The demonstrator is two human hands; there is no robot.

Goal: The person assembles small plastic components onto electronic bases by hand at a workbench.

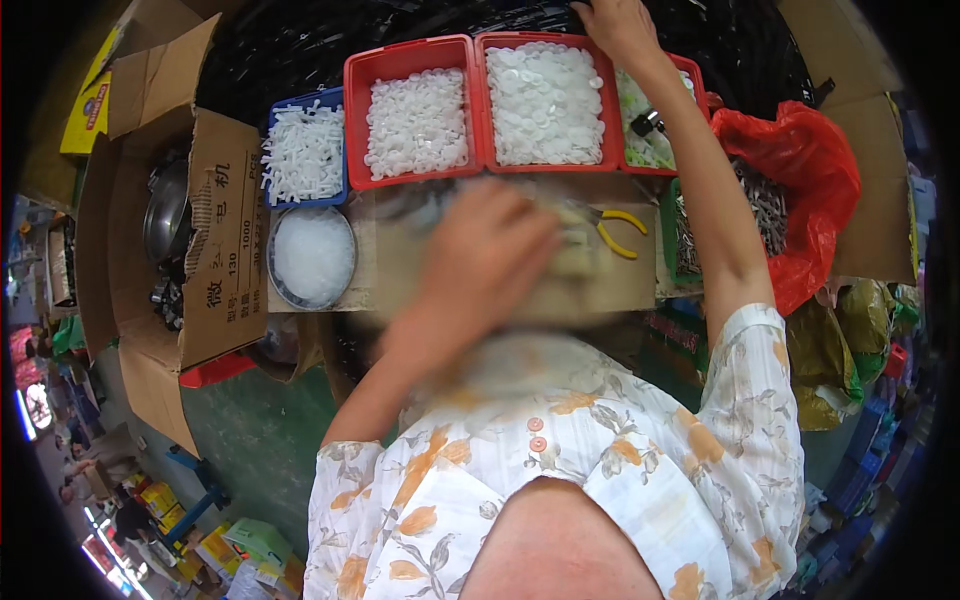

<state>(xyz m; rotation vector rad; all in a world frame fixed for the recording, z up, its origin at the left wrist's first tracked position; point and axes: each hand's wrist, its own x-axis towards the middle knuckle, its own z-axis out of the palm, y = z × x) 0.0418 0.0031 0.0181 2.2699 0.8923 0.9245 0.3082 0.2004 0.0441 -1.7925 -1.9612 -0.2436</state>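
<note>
My left hand (pixel 490 240) is smeared by motion above the cardboard work surface (pixel 400 265); its fingers and anything in them cannot be made out. Blurred small pale pieces lie under and beside it. To its right rest yellow-handled pliers (pixel 622 236). My right hand (pixel 618 28) reaches past the red bins to the pile of black strip-like pieces (pixel 400 22) at the far edge. Its visible fingers are spread apart, with the tips cut off by the picture's edge. Below my right forearm is a red bin (pixel 655 170) of whitish-green pieces with a black part on top.
Two red bins (pixel 478 110) hold white rings and white discs. A blue bin (pixel 345 180) has white plastic pins; a round metal dish (pixel 272 262) holds translucent bits. At right, a red bag (pixel 820 170) surrounds metal pins. An open cardboard box (pixel 225 240) stands at left.
</note>
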